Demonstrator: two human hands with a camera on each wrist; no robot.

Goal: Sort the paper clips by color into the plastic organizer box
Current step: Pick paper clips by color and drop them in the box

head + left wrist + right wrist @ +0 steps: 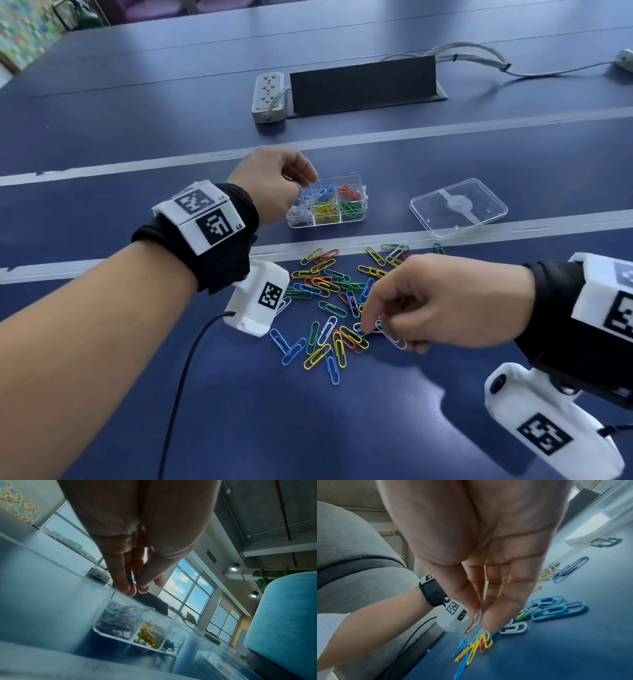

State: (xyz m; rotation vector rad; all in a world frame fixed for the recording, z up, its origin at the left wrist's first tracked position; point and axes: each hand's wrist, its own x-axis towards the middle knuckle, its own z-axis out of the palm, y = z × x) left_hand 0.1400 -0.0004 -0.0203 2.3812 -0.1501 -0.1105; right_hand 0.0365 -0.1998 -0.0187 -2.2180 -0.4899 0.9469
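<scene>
Head view: the left hand (274, 181) hovers over the box (327, 202), likely to drop a clip there; the right hand (442, 301) dips into the loose pile (329, 301) nearer the person.

Left wrist view: fingertips (128, 589) pinch a blue clip (132, 577) above the box's far-left corner.

Right wrist view: thumb and fingers pinch a white clip (478, 616) just above the pile.

Bare table (428, 394) near side of clip pile (329, 301). Lid (458, 207) right of box (327, 202). Power strip (269, 97), black stand (364, 85) well behind.
</scene>
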